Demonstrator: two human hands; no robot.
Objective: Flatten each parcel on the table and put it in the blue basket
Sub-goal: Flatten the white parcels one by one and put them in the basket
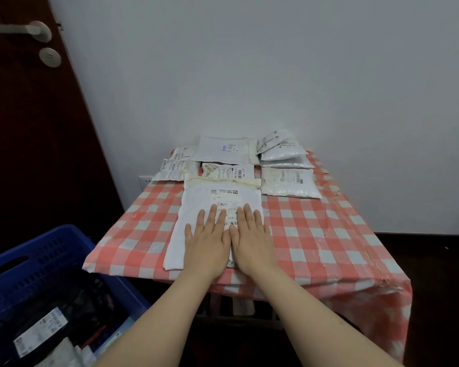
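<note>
A large white parcel (196,207) with a shipping label lies on the red-and-white checked table (315,234), near its front edge. My left hand (207,245) and my right hand (252,239) lie side by side on it, palms down, fingers straight, pressing its near half. Several more white parcels (289,182) sit in rows at the back of the table, some puffy. The blue basket (51,266) stands on the floor at the lower left and holds dark and white labelled parcels.
A dark wooden door (24,128) with a metal handle stands at the left, beside the basket. A white wall backs the table, with a socket (145,180) at the table's back left corner. The tablecloth hangs over the front right corner.
</note>
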